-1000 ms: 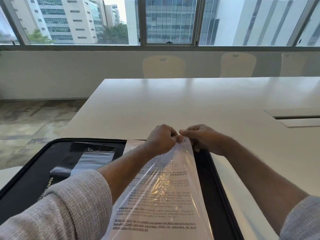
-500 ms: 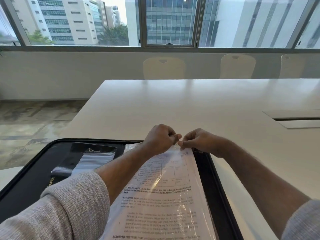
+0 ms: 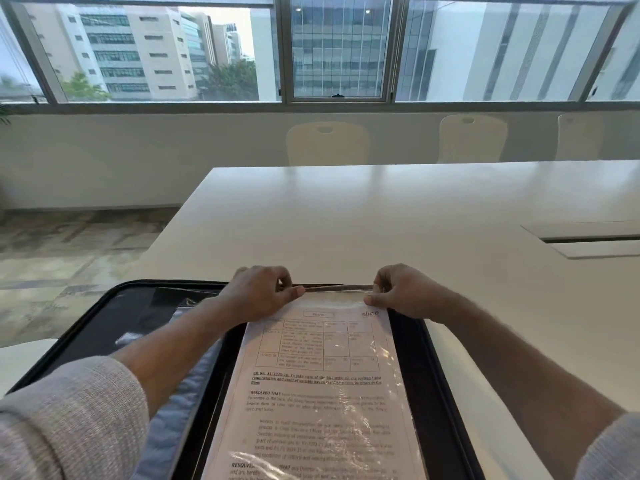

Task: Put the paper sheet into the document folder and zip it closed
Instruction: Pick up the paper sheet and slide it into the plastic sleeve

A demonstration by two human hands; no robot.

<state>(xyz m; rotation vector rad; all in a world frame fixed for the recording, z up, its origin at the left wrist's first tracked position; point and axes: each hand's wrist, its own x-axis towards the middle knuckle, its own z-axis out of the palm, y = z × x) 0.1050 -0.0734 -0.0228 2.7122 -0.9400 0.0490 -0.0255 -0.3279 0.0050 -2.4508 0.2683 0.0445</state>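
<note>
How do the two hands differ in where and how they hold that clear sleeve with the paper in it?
The left hand pinches the top edge of the clear sleeve near its left corner, while the right hand pinches the same edge near the right corner. The left forearm crosses the open black case; the right forearm lies over the white table. Both grip with curled fingers and thumb, level with each other, the edge stretched between them.

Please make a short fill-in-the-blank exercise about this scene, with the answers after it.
1. The paper sheet lies inside a clear plastic ____.
2. Both hands pinch the sleeve's ____ edge, the left hand at one end and the right hand at the other.
3. The sleeve lies on an open ____ case.
4. Behind the table stand empty ____.

Answers: sleeve; far; black; chairs
</note>
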